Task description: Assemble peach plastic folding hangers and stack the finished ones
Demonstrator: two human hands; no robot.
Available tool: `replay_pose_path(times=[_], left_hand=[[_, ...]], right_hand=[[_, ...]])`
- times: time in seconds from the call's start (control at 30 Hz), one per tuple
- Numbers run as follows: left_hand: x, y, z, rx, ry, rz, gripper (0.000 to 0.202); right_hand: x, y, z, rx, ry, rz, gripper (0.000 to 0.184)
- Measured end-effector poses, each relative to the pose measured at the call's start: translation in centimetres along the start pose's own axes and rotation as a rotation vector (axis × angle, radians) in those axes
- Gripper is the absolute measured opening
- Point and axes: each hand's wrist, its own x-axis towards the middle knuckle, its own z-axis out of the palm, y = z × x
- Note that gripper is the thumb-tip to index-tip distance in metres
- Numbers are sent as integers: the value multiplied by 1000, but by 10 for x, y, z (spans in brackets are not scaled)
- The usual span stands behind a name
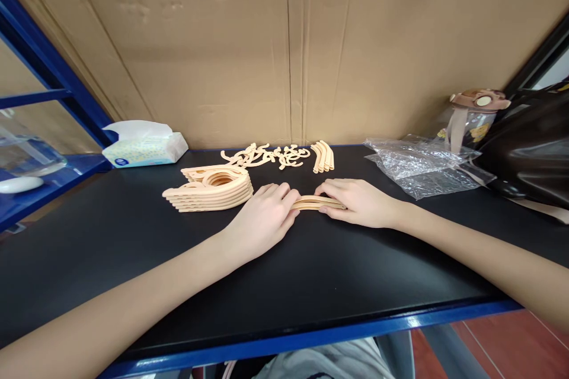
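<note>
On the table [284, 284], a tissue [140, 129] pokes from its pack [149, 151] while left grip [267, 213] and right grip [361, 203] clasp beige strips [307, 204].

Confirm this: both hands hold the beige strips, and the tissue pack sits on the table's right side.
One error: the tissue pack sits on the table's left side, not its right, as the head view shows. The left hand and right hand do hold the beige strips.
</note>
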Motion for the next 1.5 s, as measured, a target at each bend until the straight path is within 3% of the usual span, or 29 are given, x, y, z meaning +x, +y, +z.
replay_pose_path(times=[0.8, 1.5], left_hand=[[-3, 2, -2, 88, -39, 21, 20], [-2, -2, 0, 60, 7, 28, 24]], right_hand=[[0, -2, 0, -8, -1, 2, 25], [0, -1, 0, 26, -2, -6, 26]])
